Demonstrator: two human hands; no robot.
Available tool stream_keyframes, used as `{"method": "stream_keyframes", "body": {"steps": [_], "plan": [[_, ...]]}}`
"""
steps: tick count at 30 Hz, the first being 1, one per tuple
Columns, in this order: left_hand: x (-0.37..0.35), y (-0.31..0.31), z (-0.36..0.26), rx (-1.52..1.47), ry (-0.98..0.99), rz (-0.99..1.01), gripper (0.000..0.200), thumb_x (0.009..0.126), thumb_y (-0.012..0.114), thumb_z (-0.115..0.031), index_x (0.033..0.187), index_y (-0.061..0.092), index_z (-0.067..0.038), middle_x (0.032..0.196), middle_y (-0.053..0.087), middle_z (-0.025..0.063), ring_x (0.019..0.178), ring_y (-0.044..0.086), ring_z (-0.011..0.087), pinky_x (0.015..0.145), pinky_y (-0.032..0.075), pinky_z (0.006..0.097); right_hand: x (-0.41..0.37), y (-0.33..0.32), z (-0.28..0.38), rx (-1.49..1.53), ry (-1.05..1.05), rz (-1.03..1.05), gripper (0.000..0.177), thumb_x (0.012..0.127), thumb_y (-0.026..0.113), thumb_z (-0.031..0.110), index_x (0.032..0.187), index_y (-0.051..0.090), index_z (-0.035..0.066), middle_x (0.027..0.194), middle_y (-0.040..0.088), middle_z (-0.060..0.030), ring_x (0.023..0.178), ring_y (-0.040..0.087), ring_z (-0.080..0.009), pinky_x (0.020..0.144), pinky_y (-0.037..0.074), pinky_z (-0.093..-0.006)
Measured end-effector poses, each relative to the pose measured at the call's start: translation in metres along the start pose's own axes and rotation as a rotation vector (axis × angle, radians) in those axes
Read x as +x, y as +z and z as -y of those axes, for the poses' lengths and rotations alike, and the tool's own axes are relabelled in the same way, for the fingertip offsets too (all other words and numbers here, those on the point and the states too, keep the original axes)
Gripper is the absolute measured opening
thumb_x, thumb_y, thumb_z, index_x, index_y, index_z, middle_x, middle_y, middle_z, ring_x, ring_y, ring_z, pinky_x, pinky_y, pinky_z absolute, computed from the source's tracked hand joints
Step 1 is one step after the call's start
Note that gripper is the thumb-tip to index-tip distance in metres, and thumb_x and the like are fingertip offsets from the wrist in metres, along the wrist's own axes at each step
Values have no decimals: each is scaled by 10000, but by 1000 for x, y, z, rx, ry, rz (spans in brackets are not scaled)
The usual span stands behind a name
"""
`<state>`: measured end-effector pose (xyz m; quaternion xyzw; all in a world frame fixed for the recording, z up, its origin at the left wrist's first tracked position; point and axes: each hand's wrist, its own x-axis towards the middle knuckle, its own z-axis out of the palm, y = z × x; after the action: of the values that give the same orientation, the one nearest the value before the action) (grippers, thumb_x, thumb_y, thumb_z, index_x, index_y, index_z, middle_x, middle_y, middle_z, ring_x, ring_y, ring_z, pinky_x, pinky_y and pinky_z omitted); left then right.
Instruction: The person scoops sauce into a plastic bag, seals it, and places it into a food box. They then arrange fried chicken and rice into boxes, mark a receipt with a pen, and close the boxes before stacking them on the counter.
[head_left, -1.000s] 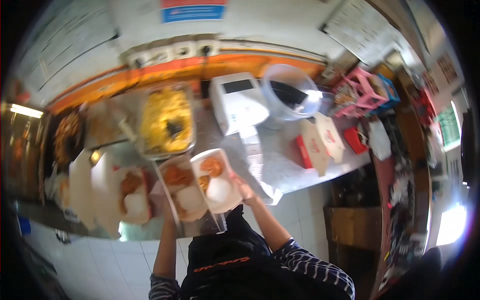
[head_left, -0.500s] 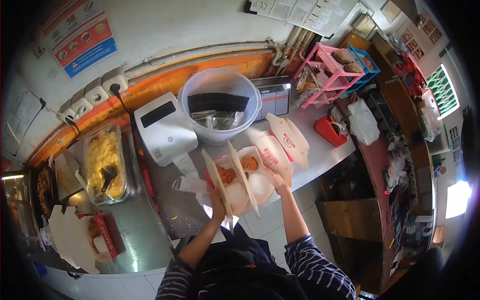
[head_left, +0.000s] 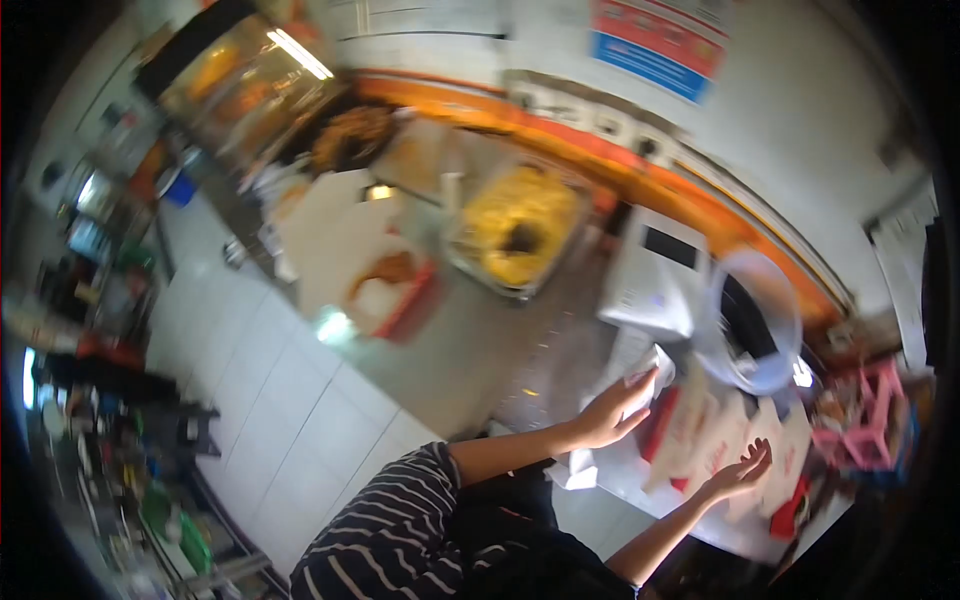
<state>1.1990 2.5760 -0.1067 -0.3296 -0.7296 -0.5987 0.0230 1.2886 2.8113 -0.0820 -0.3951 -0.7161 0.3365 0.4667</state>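
My left hand (head_left: 612, 412) reaches over the counter with its fingers apart, against a crumpled clear-and-white wrapper (head_left: 660, 366); motion blur hides whether it only touches it. My right hand (head_left: 742, 476) is open, palm turned up, fingers a little curled and holding nothing. It is above the front of several white-and-red takeaway boxes (head_left: 715, 430) standing side by side. Their lids now hide the food inside. Farther left, another takeaway box (head_left: 408, 305) stands open, with rice and a browned piece of food in it, its lid (head_left: 330, 235) raised.
A tray of yellow food (head_left: 520, 225) with a dark scoop stands left of the white printer (head_left: 655, 272). Right of that is a clear bucket (head_left: 785, 300). A pink rack (head_left: 870, 420) is at the right; a lit display case (head_left: 245, 85) is at the far left.
The view has swung left. Both hands have come off the two open boxes, whose lids have folded over. My right hand has let go of the boxes.
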Motion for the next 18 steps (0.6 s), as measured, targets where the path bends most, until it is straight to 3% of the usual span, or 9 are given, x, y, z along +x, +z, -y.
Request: {"method": "stream_keyframes", "body": {"steps": [2, 3, 5, 7, 8, 9, 12, 15, 18], "plan": [[-31, -81, 22, 283, 169, -416, 461, 817, 616, -157, 1212, 458, 19, 1229, 483, 232, 1072, 509, 349, 872, 406, 438, -65, 53, 53, 388, 5, 228, 263, 913, 453, 212, 995, 578, -5, 857, 598, -61, 740, 561, -139, 624, 441, -234], [-46, -142, 32, 912, 266, -539, 383, 807, 625, -151, 1124, 497, 19, 1139, 521, 232, 1000, 535, 343, 813, 435, 442, -102, 73, 88, 467, -21, 522, 207, 891, 487, 171, 994, 561, 8, 840, 574, -44, 730, 540, -124, 625, 435, -216], [-88, -274, 38, 771, -61, -1013, 438, 843, 580, -195, 1223, 456, -16, 1123, 522, 156, 1014, 495, 268, 860, 385, 457, -194, 131, 132, 544, 54, 980, 107, 848, 537, 103, 924, 570, 36, 780, 582, -39, 656, 555, -123, 560, 459, -242], [-88, -405, -16, 1209, -93, -1355, 517, 880, 522, -177, 1329, 350, 12, 1320, 429, 182, 1201, 425, 259, 990, 329, 412, -276, 179, 170, 334, -63, 1500, 203, 877, 550, 218, 905, 584, 20, 772, 629, -83, 624, 602, -156, 540, 481, -261], [-95, -457, -24, 1135, 12, -1298, 599, 852, 572, -234, 1341, 333, 16, 1338, 406, 215, 1246, 394, 270, 1016, 307, 384, -323, 206, 179, 338, 401, 1715, 298, 877, 556, 308, 894, 593, 13, 764, 636, -97, 598, 620, -166, 503, 490, -292], [-118, -510, -5, 1049, -194, -1161, 629, 845, 573, -297, 1337, 338, 18, 1352, 387, 209, 1268, 357, 288, 1037, 268, 384, -360, 228, 183, 312, 530, 1829, 358, 875, 538, 377, 854, 601, 25, 715, 610, -88, 590, 622, -159, 496, 511, -281], [-138, -595, 58, 891, -763, -689, 626, 821, 600, -328, 1300, 397, 21, 1344, 405, 187, 1258, 362, 313, 1042, 266, 376, -429, 272, 196, -6, 88, 1816, 339, 859, 532, 323, 858, 591, -11, 689, 609, -111, 570, 628, -176, 495, 519, -298], [-152, -620, 120, 730, -755, -374, 417, 820, 581, -237, 1163, 526, -7, 1157, 538, 228, 1095, 507, 333, 935, 379, 390, -464, 303, 161, 0, -64, 1711, 312, 841, 502, 251, 846, 594, -47, 680, 616, -126, 557, 629, -189, 494, 520, -314], [-144, -582, 118, 736, -722, -199, 270, 824, 547, -174, 1040, 582, -16, 1016, 577, 259, 958, 561, 380, 824, 437, 419, -432, 285, 149, 44, 88, 1607, 295, 816, 480, 194, 822, 603, -74, 679, 622, -135, 549, 624, -190, 497, 512, -314]]}}
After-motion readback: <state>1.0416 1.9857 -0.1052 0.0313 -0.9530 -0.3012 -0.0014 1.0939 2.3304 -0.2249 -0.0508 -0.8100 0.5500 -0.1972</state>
